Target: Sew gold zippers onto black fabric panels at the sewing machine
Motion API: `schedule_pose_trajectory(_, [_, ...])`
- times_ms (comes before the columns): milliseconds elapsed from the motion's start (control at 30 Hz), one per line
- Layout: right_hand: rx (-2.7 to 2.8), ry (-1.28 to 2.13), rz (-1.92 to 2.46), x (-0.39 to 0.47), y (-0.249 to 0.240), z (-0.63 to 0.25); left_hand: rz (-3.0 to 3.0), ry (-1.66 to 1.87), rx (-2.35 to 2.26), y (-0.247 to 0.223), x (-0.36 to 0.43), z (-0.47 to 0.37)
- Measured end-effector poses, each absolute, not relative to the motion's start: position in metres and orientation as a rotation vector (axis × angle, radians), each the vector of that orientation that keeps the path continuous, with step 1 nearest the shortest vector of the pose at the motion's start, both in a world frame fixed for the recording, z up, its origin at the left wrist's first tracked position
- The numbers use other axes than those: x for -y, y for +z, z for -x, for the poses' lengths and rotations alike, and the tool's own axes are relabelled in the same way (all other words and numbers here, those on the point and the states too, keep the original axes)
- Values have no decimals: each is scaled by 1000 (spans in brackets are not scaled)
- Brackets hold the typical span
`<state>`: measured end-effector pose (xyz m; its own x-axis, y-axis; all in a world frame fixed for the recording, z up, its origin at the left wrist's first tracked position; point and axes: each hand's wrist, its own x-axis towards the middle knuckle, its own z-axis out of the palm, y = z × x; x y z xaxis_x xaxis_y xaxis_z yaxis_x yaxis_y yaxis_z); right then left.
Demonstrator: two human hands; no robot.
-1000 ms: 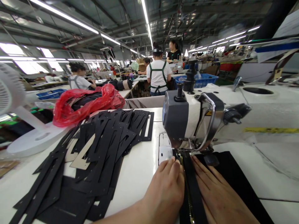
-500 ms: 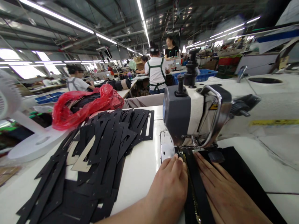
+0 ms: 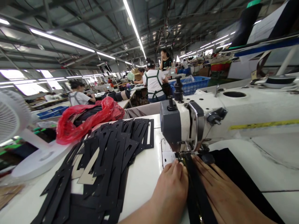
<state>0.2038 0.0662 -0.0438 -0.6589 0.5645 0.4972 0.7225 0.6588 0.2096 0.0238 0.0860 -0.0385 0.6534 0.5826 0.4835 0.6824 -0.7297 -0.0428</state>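
Note:
My left hand (image 3: 172, 184) is at the left edge of a black zipper (image 3: 200, 212) with gold teeth, its fingertips pinched together on it just in front of the presser foot. My right hand (image 3: 225, 189) lies flat with fingers stretched out, pressing on a black fabric piece (image 3: 233, 166) right of the zipper. The zipper and a black strip run from the sewing machine (image 3: 171, 124) down toward me. Its needle area is partly hidden by metal parts and my fingertips.
Left on the white table (image 3: 137, 177) lies a heap of black cut pieces (image 3: 112, 155) with slots. Behind it sits a red plastic bag (image 3: 93, 116); a white fan (image 3: 35, 140) stands at far left. Co-workers sit farther back, near a blue crate (image 3: 196, 85).
The view has tilted up and shifted, so the machine sits lower and more of its arm shows. Both hands stay by the presser foot; less of the gold zipper teeth shows.

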Motion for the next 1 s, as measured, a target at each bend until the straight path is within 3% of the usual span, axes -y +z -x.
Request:
schedule_pose_trajectory(233, [2506,-455,1071,-75,-44,-205,2711,-727,1311,-32,-90,-23])
schedule_pose_trajectory(500, [2523,-422,909,-49,-32,-217,2666,-863,922,-27,-63,-12])
schedule_pose_trajectory(1000, [2513,-296,957,-71,-30,-218,2785,-700,1002,-20,-78,-14])
